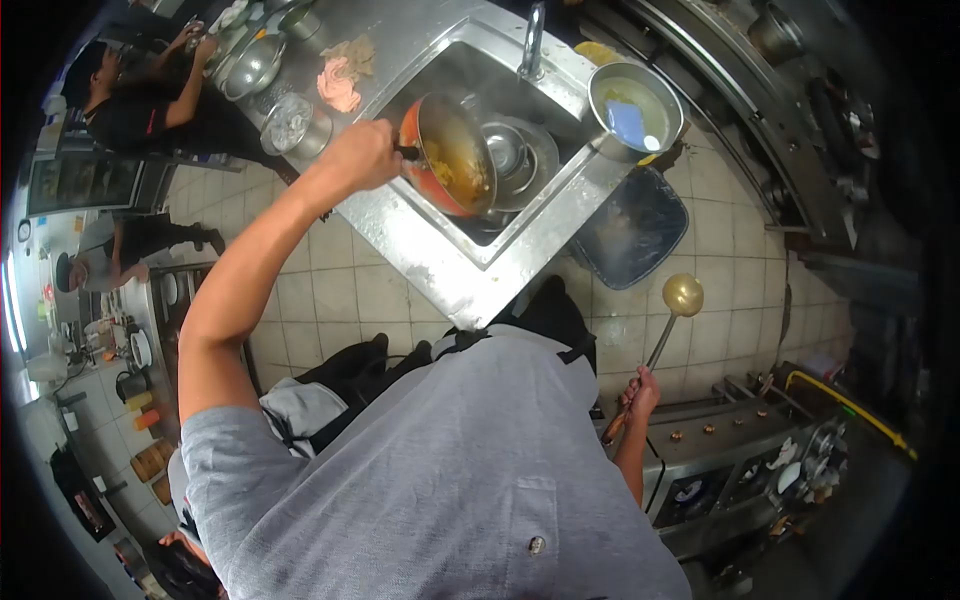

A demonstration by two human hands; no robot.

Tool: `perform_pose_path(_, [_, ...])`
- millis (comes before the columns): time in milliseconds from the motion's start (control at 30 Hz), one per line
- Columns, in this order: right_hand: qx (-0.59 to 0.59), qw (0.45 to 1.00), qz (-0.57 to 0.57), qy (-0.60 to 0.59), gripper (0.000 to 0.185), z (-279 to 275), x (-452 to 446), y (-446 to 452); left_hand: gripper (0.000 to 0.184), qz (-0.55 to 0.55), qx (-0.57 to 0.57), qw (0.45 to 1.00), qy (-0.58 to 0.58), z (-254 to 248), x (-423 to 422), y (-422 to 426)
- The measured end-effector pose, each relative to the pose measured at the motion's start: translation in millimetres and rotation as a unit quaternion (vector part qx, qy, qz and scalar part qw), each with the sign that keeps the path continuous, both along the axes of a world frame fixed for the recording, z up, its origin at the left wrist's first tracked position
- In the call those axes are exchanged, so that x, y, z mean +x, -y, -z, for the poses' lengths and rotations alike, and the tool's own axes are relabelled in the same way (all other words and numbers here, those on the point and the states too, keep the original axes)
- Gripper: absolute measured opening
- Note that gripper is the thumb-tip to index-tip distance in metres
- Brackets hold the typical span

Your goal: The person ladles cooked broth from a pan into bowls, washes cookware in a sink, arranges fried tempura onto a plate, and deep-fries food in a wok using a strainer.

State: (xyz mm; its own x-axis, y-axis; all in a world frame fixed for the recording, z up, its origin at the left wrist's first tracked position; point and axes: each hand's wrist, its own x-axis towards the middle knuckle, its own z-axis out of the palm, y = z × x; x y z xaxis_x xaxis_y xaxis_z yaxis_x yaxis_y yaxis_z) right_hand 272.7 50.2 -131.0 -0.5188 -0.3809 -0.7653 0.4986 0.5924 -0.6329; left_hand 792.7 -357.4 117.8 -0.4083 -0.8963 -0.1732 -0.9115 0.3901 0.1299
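Observation:
My left hand is closed around the dark handle of a frying pan with an orange-red outside. The pan is tilted over the steel sink, and yellowish liquid with bits of food shows inside it. Beneath and beside the pan, a round metal piece lies in the basin. Low on the right, my right hand grips the long handle of a ladle, its rounded golden bowl pointing away from me over the tiled floor.
A faucet rises behind the basin. A pot holding a blue item sits at the sink's right corner, above a dark bin. Pinkish cloth lies left of the sink. Two people work at left; a stove stands lower right.

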Motion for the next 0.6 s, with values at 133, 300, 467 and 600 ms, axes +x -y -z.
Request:
perform_pose_path(133, [0.012,0.999,0.028,0.03,0.02,14,-13,20,0.029,-0.017,0.046,0.998,0.03,-31,-18,24])
perform_pose_path(300, [0.06,0.995,0.042,0.066,0.019,41,-55,60,0.024,-0.219,0.333,0.905,0.149,-75,-62,117])
perform_pose_path(467, [0.046,0.987,0.026,0.149,0.026,52,-92,84,0.02,-0.283,0.406,0.854,0.161,-33,-80,186])
perform_pose_path(600, [0.036,0.98,0.046,0.188,0.028,54,-112,103,0.021,-0.285,0.461,0.818,0.194,-5,-94,223])
